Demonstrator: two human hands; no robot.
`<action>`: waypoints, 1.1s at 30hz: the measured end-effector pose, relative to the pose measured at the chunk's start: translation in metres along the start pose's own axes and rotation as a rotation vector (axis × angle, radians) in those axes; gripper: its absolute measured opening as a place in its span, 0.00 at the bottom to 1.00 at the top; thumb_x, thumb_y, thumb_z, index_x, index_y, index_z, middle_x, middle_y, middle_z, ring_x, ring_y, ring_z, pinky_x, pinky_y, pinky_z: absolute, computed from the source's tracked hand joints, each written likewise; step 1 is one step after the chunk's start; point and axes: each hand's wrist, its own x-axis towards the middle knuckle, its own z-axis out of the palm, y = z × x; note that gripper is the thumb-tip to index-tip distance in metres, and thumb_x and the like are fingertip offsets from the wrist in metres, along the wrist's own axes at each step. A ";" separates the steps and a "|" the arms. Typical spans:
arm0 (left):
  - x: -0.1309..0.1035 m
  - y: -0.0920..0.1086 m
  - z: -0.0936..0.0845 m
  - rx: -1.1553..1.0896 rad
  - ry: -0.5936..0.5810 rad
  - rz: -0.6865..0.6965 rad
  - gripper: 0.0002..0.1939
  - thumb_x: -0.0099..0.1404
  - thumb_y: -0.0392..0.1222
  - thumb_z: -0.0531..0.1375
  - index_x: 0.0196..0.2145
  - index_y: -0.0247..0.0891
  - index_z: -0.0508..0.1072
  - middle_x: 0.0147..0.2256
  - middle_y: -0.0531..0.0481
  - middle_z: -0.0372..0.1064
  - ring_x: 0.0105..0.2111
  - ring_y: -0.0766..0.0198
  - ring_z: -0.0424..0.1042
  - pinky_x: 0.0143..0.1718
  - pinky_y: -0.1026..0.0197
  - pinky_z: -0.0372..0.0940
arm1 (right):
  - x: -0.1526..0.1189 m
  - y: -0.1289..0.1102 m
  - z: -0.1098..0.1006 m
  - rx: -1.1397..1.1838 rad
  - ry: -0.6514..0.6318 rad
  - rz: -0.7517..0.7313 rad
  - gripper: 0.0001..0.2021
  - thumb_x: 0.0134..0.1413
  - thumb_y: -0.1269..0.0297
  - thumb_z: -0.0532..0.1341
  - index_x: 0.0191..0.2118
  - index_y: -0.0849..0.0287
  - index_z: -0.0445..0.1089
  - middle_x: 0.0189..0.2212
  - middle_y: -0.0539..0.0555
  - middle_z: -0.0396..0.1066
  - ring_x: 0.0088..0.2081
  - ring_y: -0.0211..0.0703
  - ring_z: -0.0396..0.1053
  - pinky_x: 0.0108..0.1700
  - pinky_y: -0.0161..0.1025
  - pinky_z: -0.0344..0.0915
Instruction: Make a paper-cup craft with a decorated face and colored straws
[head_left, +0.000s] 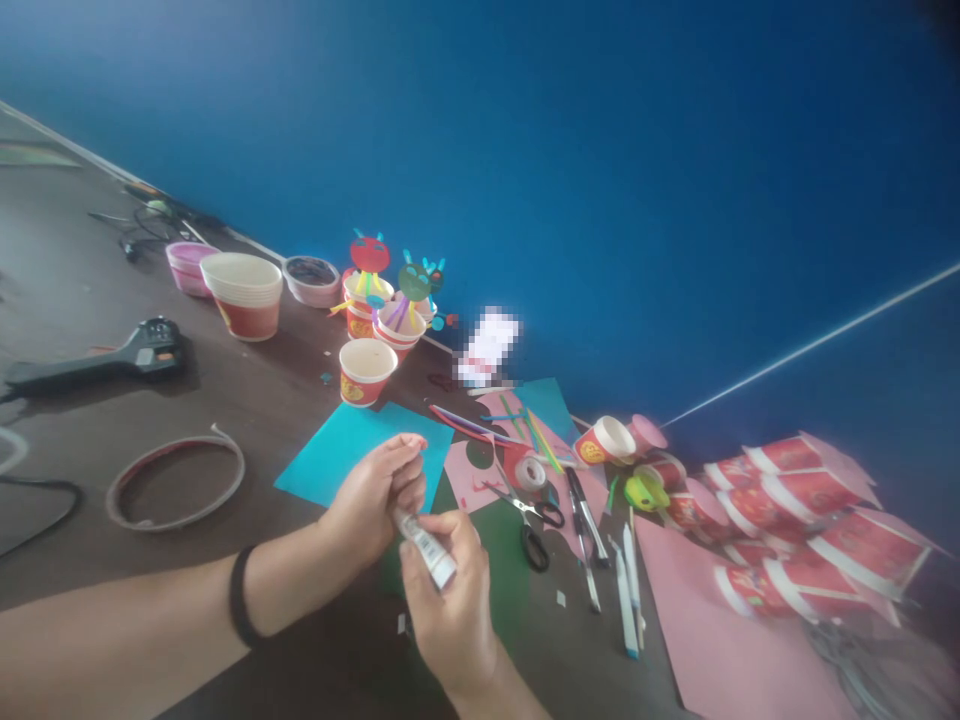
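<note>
Right hand [455, 615] around probable tube [435, 559] — near edge of blue sheet [341, 445]

No words or numbers can be read for sure here. The white tube [429, 552] in the right hand [452, 590] has a little patch of dark marks on its label, but they are too small to read. The red and white paper cup [371, 372] on the blue sheet's edge [396, 425] has a yellow sign on its red side, too fuzzy to spell out. A tipped cup [604, 440] has a yellow sign too, just as fuzzy. The cup stacks [810, 520] have smeary prints. The bright white patch [489, 342] by the wall is all blurry squares.
</note>
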 end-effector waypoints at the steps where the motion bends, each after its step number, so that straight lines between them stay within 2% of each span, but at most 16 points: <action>1: -0.002 0.000 0.000 0.005 -0.034 0.032 0.07 0.61 0.36 0.57 0.26 0.37 0.62 0.16 0.62 0.41 0.12 0.76 0.47 0.13 0.71 0.46 | 0.000 0.000 0.000 0.089 -0.012 0.085 0.08 0.56 0.62 0.58 0.40 0.59 0.63 0.27 0.52 0.70 0.26 0.39 0.68 0.29 0.34 0.65; 4: -0.005 0.001 0.000 0.034 -0.118 0.096 0.06 0.62 0.38 0.56 0.28 0.37 0.63 0.16 0.62 0.42 0.13 0.75 0.51 0.15 0.71 0.49 | 0.003 0.001 0.000 0.347 -0.084 0.283 0.11 0.56 0.58 0.58 0.40 0.60 0.61 0.21 0.48 0.68 0.17 0.32 0.61 0.20 0.29 0.58; 8: -0.005 0.005 0.000 0.060 -0.198 0.123 0.05 0.63 0.39 0.56 0.30 0.38 0.63 0.15 0.62 0.44 0.12 0.75 0.52 0.14 0.71 0.51 | 0.004 0.004 -0.001 0.583 -0.229 0.426 0.14 0.56 0.56 0.58 0.41 0.61 0.59 0.17 0.44 0.65 0.12 0.27 0.52 0.14 0.26 0.48; 11: -0.007 0.005 0.001 0.091 -0.282 0.078 0.04 0.64 0.39 0.55 0.31 0.38 0.64 0.15 0.62 0.45 0.11 0.74 0.52 0.13 0.71 0.52 | 0.004 0.007 0.000 0.717 -0.398 0.524 0.16 0.55 0.52 0.57 0.37 0.63 0.63 0.13 0.44 0.62 0.10 0.27 0.50 0.12 0.26 0.44; 14: -0.010 0.002 0.001 0.127 -0.359 -0.001 0.04 0.63 0.40 0.55 0.31 0.39 0.64 0.14 0.63 0.45 0.10 0.74 0.51 0.12 0.71 0.51 | 0.004 0.010 0.001 0.836 -0.503 0.587 0.20 0.53 0.48 0.57 0.32 0.64 0.65 0.11 0.45 0.61 0.09 0.28 0.52 0.11 0.26 0.46; 17: -0.012 -0.001 0.002 0.145 -0.369 -0.037 0.06 0.62 0.41 0.57 0.30 0.39 0.63 0.13 0.63 0.45 0.09 0.75 0.49 0.11 0.71 0.49 | 0.006 0.010 0.003 0.909 -0.495 0.607 0.23 0.51 0.44 0.57 0.30 0.64 0.65 0.13 0.48 0.64 0.11 0.33 0.59 0.13 0.29 0.54; 20: -0.013 -0.003 0.003 0.166 -0.328 0.003 0.08 0.60 0.42 0.59 0.29 0.38 0.63 0.14 0.63 0.47 0.11 0.75 0.50 0.13 0.72 0.48 | 0.008 0.008 0.003 0.892 -0.473 0.606 0.21 0.51 0.46 0.58 0.30 0.63 0.64 0.18 0.50 0.67 0.14 0.34 0.64 0.16 0.30 0.58; 22: -0.015 -0.005 0.004 0.198 -0.307 0.021 0.09 0.59 0.43 0.61 0.28 0.38 0.64 0.14 0.62 0.48 0.12 0.74 0.51 0.14 0.71 0.49 | 0.008 0.006 0.002 0.844 -0.448 0.577 0.19 0.51 0.48 0.59 0.29 0.63 0.63 0.20 0.49 0.66 0.15 0.31 0.62 0.18 0.29 0.57; 25: -0.018 -0.007 0.004 0.250 -0.318 0.034 0.09 0.58 0.44 0.61 0.28 0.38 0.64 0.14 0.62 0.48 0.12 0.74 0.51 0.15 0.70 0.49 | 0.005 0.007 -0.001 0.740 -0.423 0.532 0.22 0.53 0.43 0.56 0.28 0.62 0.61 0.18 0.46 0.61 0.14 0.28 0.56 0.17 0.29 0.55; 29: -0.020 -0.011 0.003 0.270 -0.334 0.058 0.09 0.60 0.44 0.60 0.29 0.38 0.65 0.14 0.62 0.47 0.12 0.74 0.49 0.14 0.70 0.48 | 0.001 0.010 0.001 0.599 -0.379 0.498 0.24 0.55 0.41 0.52 0.27 0.60 0.59 0.15 0.43 0.55 0.14 0.28 0.50 0.16 0.28 0.44; 33: -0.021 -0.014 0.003 0.262 -0.297 0.070 0.08 0.60 0.43 0.60 0.28 0.38 0.64 0.15 0.62 0.47 0.13 0.75 0.49 0.15 0.70 0.48 | -0.001 0.010 0.006 0.537 -0.321 0.442 0.24 0.55 0.41 0.52 0.24 0.60 0.58 0.12 0.42 0.52 0.14 0.27 0.47 0.16 0.29 0.42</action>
